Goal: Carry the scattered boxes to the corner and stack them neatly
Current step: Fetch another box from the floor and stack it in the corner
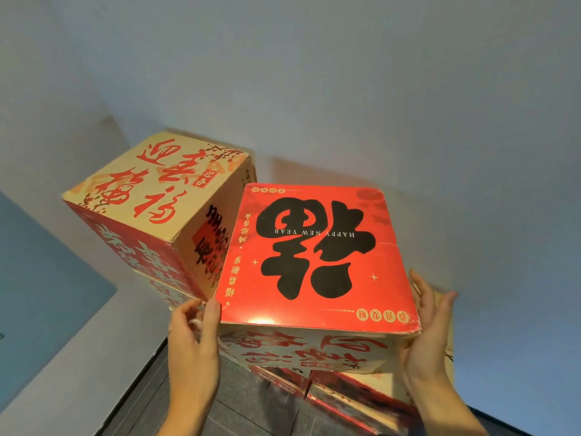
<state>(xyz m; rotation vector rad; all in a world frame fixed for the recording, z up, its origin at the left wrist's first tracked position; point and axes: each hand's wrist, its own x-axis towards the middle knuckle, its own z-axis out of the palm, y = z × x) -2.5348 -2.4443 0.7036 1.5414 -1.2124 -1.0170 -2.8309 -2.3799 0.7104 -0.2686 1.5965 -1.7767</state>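
Both loosely open, my left hand (192, 336) and right hand (430, 325) flank the red-topped box (317, 256); I should nudge it flush against the beige-topped box (157, 184), edges squared.

1. We see a red-topped box (317, 256), closed, with a big black character and "HAPPY NEW YEAR" print upside down to us. It sits flat on lower boxes (345, 394).
2. We see a tan-topped box (151, 187) with red script, closed, just left of it, turned at an angle, standing higher.
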